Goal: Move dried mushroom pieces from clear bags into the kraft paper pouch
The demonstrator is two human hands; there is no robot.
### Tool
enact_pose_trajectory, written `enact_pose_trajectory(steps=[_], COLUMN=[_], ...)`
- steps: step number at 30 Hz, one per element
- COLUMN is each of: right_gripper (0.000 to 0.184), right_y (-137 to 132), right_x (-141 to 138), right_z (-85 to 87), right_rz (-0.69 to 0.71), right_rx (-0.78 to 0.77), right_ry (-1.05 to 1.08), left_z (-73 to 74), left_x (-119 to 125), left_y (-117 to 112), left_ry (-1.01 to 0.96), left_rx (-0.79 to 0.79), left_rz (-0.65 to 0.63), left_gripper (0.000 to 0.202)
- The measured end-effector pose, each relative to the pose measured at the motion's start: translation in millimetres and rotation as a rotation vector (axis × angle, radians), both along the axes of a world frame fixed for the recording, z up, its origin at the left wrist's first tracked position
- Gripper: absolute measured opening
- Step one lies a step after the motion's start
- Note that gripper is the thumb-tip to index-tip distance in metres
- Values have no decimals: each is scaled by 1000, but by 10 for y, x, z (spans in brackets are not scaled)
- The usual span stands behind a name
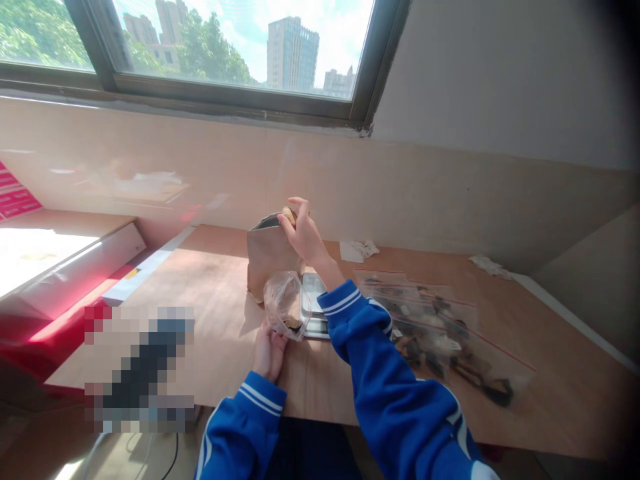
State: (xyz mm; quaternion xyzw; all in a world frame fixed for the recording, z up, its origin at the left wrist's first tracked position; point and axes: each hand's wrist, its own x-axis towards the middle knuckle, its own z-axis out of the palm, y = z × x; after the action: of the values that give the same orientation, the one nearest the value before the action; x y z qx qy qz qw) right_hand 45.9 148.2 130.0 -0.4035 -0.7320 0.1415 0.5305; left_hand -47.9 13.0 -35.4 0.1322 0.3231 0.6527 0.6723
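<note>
In the head view my left hand (271,352) grips the lower edge of a clear plastic bag (286,293), which stands with its mouth up and has a small dark brown piece (292,324) at the bottom. My right hand (305,235) is raised at the top of a brown paper bag (273,257), its fingers closed on a pale tan rounded piece (289,215) whose exact kind I cannot make out. The paper bag stands upright with its top open, just behind the plastic bag. A small digital scale (315,293) sits right of the plastic bag, partly hidden by my right sleeve.
Several clear zip bags (465,330) with dark brown pieces lie on the right of the wooden table (200,287). Crumpled white paper (360,250) lies near the wall. A red-draped table (55,260) stands at the left; a pixelated patch (143,367) hides the front left.
</note>
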Motion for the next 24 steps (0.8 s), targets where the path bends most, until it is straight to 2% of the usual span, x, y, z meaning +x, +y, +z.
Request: enact_pose_trajectory(steps=[3, 7, 11, 16, 21, 24], right_gripper=[29, 21, 23, 31, 28, 25], right_y=[-9, -22, -28, -14, -71, -195], right_x=[-25, -66, -73, -70, -116, -78], right_z=[35, 63, 48, 0, 13, 47], right_rz=[-84, -93, -90, -112, -171, -217], right_rx=[-68, -75, -31, -55, 37, 111], right_ry=[17, -64, -122, -227, -217, -157], left_z=[1, -16, -15, 23, 30, 32], left_x=[3, 1, -1, 9, 7, 4], left_y=[-3, -4, -7, -17, -24, -26], left_ry=[-5, 9, 22, 27, 27, 10], left_rx=[-16, -19, -8, -13, -8, -21], left_rz=[11, 14, 12, 8, -1, 8], left_gripper=[20, 15, 17, 24, 19, 22])
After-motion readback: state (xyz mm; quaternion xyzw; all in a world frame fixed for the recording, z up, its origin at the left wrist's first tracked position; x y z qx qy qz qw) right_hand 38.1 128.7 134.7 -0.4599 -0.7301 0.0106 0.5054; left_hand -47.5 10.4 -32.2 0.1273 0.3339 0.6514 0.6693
